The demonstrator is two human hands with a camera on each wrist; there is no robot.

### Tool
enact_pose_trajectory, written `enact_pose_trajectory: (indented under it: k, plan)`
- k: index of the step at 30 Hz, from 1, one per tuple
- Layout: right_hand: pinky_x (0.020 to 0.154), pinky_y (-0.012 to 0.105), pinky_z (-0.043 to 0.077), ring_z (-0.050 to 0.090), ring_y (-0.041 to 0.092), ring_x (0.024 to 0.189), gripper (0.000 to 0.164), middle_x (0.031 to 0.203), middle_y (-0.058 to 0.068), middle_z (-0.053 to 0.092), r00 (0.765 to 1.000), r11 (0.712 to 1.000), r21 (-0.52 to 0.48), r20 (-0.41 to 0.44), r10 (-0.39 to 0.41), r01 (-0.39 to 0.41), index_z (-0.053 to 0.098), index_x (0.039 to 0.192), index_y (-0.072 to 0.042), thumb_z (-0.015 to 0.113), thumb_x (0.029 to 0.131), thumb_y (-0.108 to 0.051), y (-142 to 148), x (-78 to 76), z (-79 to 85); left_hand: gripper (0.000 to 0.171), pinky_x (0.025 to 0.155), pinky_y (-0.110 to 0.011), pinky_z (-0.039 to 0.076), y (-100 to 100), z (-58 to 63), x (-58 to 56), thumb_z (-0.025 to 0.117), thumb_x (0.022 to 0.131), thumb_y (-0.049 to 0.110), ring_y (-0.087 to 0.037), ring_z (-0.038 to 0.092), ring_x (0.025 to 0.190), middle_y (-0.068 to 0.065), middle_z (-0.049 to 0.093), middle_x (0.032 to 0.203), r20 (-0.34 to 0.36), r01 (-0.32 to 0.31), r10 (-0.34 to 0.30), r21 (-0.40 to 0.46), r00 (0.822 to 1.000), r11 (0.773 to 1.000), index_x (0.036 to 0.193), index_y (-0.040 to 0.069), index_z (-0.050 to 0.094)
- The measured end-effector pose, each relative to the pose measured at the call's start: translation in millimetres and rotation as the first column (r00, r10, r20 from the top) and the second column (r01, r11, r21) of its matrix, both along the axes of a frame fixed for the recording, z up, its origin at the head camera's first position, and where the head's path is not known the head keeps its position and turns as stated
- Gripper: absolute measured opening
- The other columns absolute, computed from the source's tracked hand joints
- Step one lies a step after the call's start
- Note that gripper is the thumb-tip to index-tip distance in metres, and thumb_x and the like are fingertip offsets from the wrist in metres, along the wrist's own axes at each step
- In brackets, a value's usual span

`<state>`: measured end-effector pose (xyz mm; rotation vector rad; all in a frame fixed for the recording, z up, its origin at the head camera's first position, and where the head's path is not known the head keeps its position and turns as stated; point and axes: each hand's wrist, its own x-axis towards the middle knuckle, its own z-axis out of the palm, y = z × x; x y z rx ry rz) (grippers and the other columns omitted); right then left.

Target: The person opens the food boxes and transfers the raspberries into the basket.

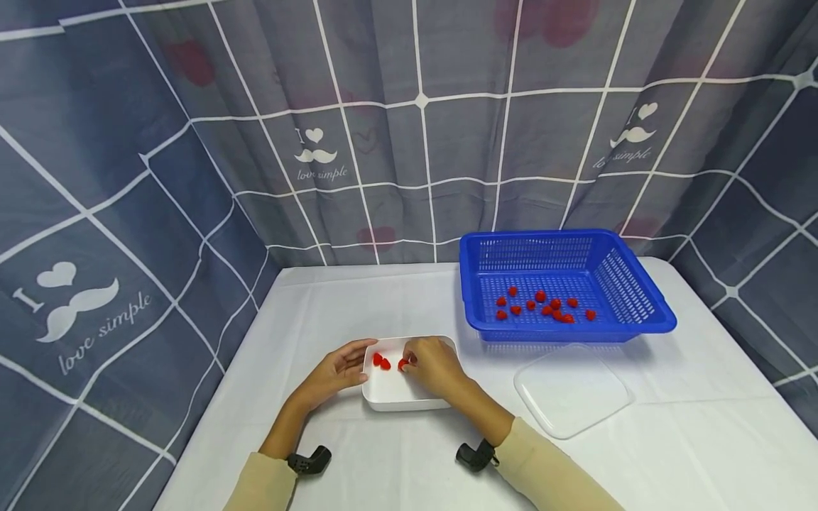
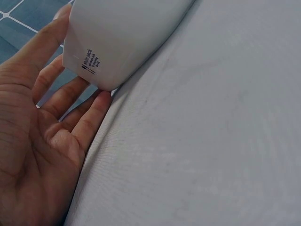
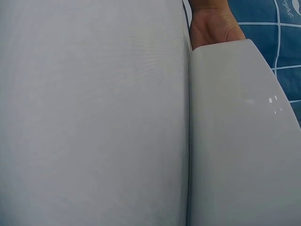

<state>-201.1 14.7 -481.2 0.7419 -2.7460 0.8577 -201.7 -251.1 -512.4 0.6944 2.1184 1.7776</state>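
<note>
A white rectangular box (image 1: 409, 406) sits on the table, with two small red berries (image 1: 381, 361) lying inside near its left end. My right hand (image 1: 434, 365) reaches over the rim into the box and pinches another red berry (image 1: 402, 365) between thumb and fingertips. My left hand (image 1: 335, 370) lies against the left end of the box, fingers extended along the wall and thumb by the rim. In the left wrist view those fingers (image 2: 87, 117) touch the box corner beside small printed lettering. The right wrist view has only the box wall (image 3: 244, 132) and my left palm beyond it.
A blue slotted basket (image 1: 569, 328) holding several more red berries stands at the back right. In front of it a translucent lid (image 1: 575, 390) lies flat on the white-covered table (image 1: 358, 461). A checked curtain (image 1: 460, 142) hangs behind and at both sides.
</note>
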Motion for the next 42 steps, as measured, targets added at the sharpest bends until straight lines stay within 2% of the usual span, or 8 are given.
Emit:
enact_pose_trajectory:
  k: [6,12,26,32,37,42]
  plan:
    - [0.059,0.023,0.048,0.058,0.009,0.066,0.013,0.074,-0.007,0.069,1.000,1.000,-0.016,0.005,0.004,-0.004,0.075,0.077,-0.015,0.088,0.078,-0.013,0.1,1.4,0.7,0.066,0.110,-0.025,0.044,0.3,-0.5,0.4,0.073,0.091,0.004,-0.042,0.042,0.141,-0.021,0.045,0.153,0.006,-0.003,0.003,0.003,1.000,1.000,0.151,0.008,0.046]
    - [0.055,0.021,0.043,0.049,0.008,0.061,0.015,0.069,-0.005,0.066,0.999,0.999,-0.048,0.035,0.008,-0.007,0.073,0.075,-0.013,0.088,0.078,-0.010,0.2,2.1,0.2,0.066,0.110,-0.026,0.044,1.5,0.5,0.6,0.073,0.091,0.003,-0.042,0.042,0.141,-0.020,0.044,0.153,0.000,-0.006,0.006,-0.004,1.000,1.000,0.151,0.009,0.046]
    - [0.055,0.020,0.045,0.052,0.006,0.060,0.017,0.068,-0.005,0.066,0.998,0.994,-0.099,0.046,0.049,-0.044,0.071,0.072,-0.013,0.087,0.077,-0.008,1.7,1.3,2.9,0.065,0.109,-0.025,0.044,2.0,1.3,0.1,0.071,0.091,-0.001,-0.043,0.042,0.140,-0.020,0.045,0.152,-0.010,-0.011,0.011,-0.001,1.000,1.000,0.150,0.008,0.046]
    - [0.054,0.018,0.047,0.056,0.004,0.061,0.015,0.069,-0.006,0.068,0.994,0.989,-0.122,0.062,0.091,-0.083,0.073,0.076,-0.012,0.087,0.078,-0.008,2.6,0.6,5.3,0.065,0.110,-0.026,0.044,2.1,1.4,-0.1,0.072,0.091,0.000,-0.042,0.042,0.141,-0.020,0.046,0.152,-0.010,-0.011,0.011,-0.002,1.000,1.000,0.150,0.008,0.046]
    - [0.058,0.021,0.048,0.060,0.004,0.062,0.009,0.074,-0.004,0.073,0.995,0.991,-0.098,0.048,0.093,-0.088,0.078,0.081,-0.013,0.087,0.079,-0.010,5.0,1.0,11.2,0.064,0.110,-0.026,0.044,1.5,1.1,-0.4,0.072,0.092,0.001,-0.041,0.043,0.141,-0.019,0.046,0.152,-0.012,-0.015,0.015,-0.013,1.000,1.000,0.151,0.010,0.047]
    - [0.059,0.022,0.048,0.060,0.005,0.063,0.006,0.078,-0.004,0.075,0.992,0.989,-0.105,0.064,0.113,-0.106,0.080,0.084,-0.012,0.084,0.081,-0.009,8.5,1.7,18.6,0.064,0.111,-0.028,0.043,0.6,-0.4,-0.2,0.070,0.093,0.001,-0.042,0.043,0.140,-0.021,0.046,0.152,-0.017,0.003,-0.003,-0.008,1.000,1.000,0.151,0.008,0.045]
